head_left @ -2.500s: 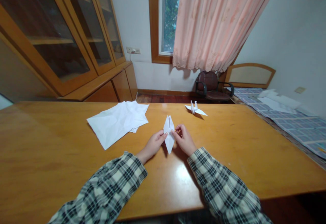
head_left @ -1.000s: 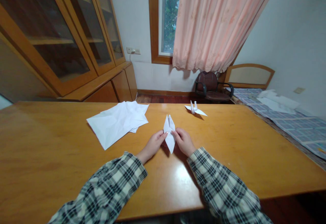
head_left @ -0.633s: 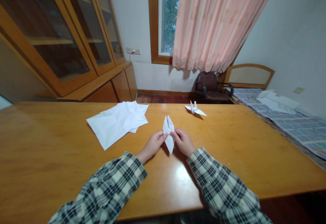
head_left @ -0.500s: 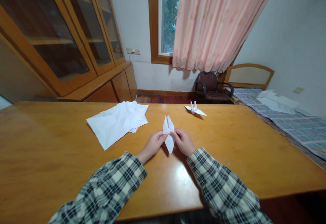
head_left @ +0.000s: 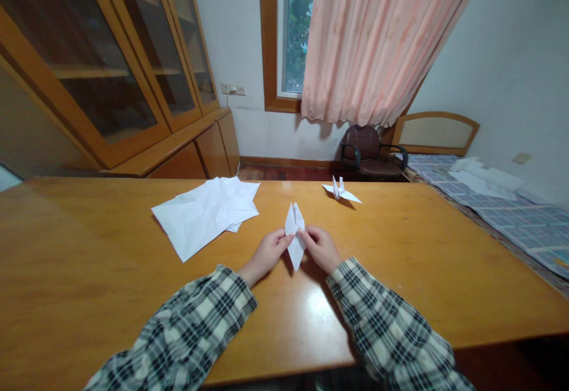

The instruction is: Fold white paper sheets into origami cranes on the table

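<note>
A white folded paper (head_left: 296, 251), shaped like a long diamond with two points at its far end, is held between my two hands over the table. My left hand (head_left: 268, 252) pinches its left edge, thumb on top. On the opposite edge my right hand (head_left: 322, 248) grips it the same way, and the two thumb tips nearly meet at the middle. The fingers beneath the paper are hidden. Farther off to the right, a finished white paper crane (head_left: 340, 189) stands with wings spread.
Several creased white sheets (head_left: 204, 213) lie overlapping on the wooden table (head_left: 89, 272), left of my hands. Past the far edge are a brown armchair (head_left: 367, 148) and a glass-door cabinet (head_left: 178, 124). A bed (head_left: 498, 201) stands at the right.
Almost nothing differs. Both hands keep their hold on the folded paper, and the sheets and crane stay in place.
</note>
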A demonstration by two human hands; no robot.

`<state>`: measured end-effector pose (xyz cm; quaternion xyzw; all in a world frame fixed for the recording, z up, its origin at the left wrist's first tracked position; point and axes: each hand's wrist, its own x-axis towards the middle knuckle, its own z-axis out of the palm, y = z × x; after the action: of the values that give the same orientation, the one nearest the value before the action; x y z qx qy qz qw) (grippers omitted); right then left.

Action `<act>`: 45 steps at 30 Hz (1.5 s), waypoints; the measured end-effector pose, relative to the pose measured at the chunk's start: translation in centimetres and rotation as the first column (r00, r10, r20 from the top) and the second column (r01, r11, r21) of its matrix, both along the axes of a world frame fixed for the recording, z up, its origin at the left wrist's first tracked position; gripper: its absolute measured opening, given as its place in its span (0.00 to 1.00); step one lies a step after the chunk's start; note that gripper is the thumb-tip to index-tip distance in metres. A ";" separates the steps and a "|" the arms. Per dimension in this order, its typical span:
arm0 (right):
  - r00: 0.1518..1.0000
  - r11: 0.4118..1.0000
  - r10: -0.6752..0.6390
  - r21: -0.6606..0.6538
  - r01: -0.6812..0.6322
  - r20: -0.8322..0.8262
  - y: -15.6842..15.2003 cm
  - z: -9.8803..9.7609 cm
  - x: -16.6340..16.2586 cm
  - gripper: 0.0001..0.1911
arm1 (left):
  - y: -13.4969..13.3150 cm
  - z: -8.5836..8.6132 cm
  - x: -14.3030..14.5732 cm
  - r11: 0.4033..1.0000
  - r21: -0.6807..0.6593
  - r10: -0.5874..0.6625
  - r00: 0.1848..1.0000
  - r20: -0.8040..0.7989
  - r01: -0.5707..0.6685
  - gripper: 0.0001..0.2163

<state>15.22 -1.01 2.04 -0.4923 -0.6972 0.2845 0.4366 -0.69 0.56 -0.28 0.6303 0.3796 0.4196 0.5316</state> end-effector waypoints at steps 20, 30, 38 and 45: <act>0.998 0.997 0.050 -0.059 -0.052 -0.037 0.0 -0.3 -0.1 0.21 | -0.7 1.3 0.2 0.998 0.057 0.024 0.998 -0.053 -0.021 0.18; 0.999 0.999 0.048 -0.021 -0.048 -0.002 0.0 -0.3 -0.2 0.20 | -0.5 0.9 0.1 0.997 0.069 0.024 0.998 -0.066 -0.019 0.18; 0.999 0.999 0.042 0.004 -0.042 0.019 0.0 -0.3 -0.1 0.20 | -0.5 0.9 0.1 0.997 0.069 0.025 0.997 -0.066 -0.020 0.17; 0.997 0.999 0.013 0.037 -0.015 0.077 -0.1 -0.3 -0.1 0.21 | -0.5 0.7 0.1 0.997 0.070 0.032 0.997 -0.068 -0.028 0.18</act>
<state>15.09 -1.10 1.72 -0.4897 -0.7220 0.2554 0.4166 -0.60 0.06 0.45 0.6566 0.3926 0.4182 0.4897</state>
